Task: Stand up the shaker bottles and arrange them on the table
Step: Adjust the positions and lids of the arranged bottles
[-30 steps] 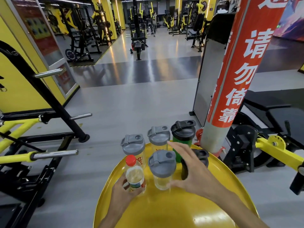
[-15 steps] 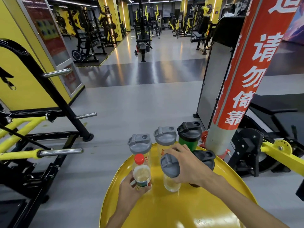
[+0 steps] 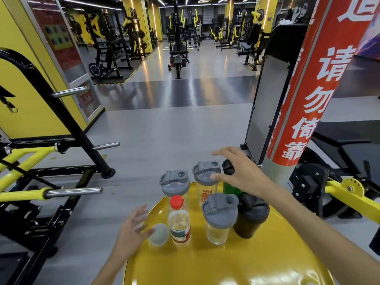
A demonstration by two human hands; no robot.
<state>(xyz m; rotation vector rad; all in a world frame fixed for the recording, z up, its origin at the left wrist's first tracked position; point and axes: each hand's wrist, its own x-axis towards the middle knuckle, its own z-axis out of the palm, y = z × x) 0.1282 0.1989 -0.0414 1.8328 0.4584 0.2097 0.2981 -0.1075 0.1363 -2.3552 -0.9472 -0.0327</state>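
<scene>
On the round yellow table (image 3: 226, 264) several bottles stand upright. A clear shaker with a grey lid (image 3: 219, 218) stands in front, a dark shaker (image 3: 250, 218) to its right. Behind them are two more grey-lidded clear shakers (image 3: 175, 185) (image 3: 206, 182) and a green shaker with a black lid (image 3: 228, 175). A red-capped bottle of yellowish liquid (image 3: 179, 221) stands at the front left. My right hand (image 3: 240, 173) hovers open over the green shaker, partly hiding it. My left hand (image 3: 133, 227) is open at the table's left edge, touching a pale round object (image 3: 159, 234).
A red and grey pillar (image 3: 304, 112) rises just right of the table. Black and yellow gym machines with steel bars (image 3: 72, 192) stand to the left, and more machine parts (image 3: 329, 186) to the right. Grey floor stretches ahead.
My right hand let go of the front grey-lidded shaker and rose toward the green shaker. My left hand released the red-capped bottle and moved left, uncovering a pale round object.
</scene>
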